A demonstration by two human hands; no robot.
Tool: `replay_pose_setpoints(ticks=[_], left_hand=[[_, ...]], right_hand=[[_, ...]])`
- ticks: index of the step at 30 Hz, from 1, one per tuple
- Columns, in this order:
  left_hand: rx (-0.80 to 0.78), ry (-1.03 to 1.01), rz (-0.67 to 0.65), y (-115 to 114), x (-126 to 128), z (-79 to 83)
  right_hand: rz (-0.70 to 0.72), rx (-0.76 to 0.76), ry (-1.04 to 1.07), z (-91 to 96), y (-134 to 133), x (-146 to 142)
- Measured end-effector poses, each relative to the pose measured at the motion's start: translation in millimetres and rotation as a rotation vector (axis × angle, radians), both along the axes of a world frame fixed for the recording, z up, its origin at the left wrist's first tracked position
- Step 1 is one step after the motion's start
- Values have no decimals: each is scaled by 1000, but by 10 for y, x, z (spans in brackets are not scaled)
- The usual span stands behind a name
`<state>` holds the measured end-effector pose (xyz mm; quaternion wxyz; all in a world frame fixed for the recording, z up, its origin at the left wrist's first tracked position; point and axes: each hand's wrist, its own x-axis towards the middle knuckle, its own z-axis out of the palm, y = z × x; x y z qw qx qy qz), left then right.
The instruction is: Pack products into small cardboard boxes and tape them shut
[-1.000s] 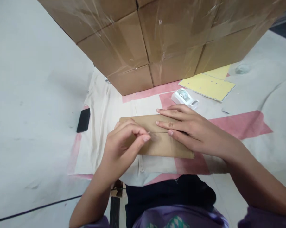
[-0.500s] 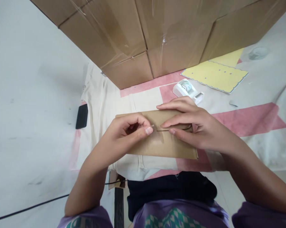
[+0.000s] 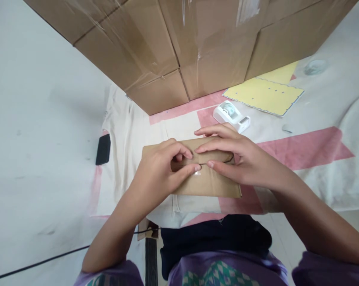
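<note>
Firstly, the hands.

1. Left hand (image 3: 158, 171): curled, forefinger and thumb drawn close together at the seam, the thumb tip bearing on a small piece of clear tape (image 3: 197, 173).
2. Right hand (image 3: 241, 159): fingers extended and slightly spread, lying flat on the folded flap to pin it down; it grips nothing.
3. Brown paper packet (image 3: 209, 186): lies flat under both hands, in the middle of the cream-and-pink cloth (image 3: 301, 147), just in front of my lap view.
4. White tape dispenser (image 3: 231, 115): just beyond the right hand, apart from it.
5. Yellow card sheets (image 3: 262, 95), black phone (image 3: 103, 149), stacked cardboard boxes (image 3: 173, 47): further out, untouched.

Risks, as I judge them:
- The flap looks springy. If the right fingers ease off, the seam could gape and the tape bridge it crookedly.
- The tape may cling to the thumb and lift or crease.
- The soft cloth underneath gives poor backing, so the bond may be weak.
</note>
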<state>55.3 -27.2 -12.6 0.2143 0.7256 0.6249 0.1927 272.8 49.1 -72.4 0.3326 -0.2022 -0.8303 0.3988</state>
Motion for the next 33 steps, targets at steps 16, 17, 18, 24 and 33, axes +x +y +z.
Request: replay_pose_setpoints(ticks=[16,17,18,24,33], left_hand=[[-197,204,-110,78,-119,49],[-200,210,-120,75,-128,45],[-198,217,-130,69,-135,35],[-90,244,-91,16,-151,-77],[-32,247,25,19,-122,-138]], right_hand=[[7,-69,56,-43,-41,16],[5,-82,57,-50,-43,18],[6,-96,56,-57,-47,19],[40,-83,60,-91,-40,143],[-671,7,-580,-436,609,1488]])
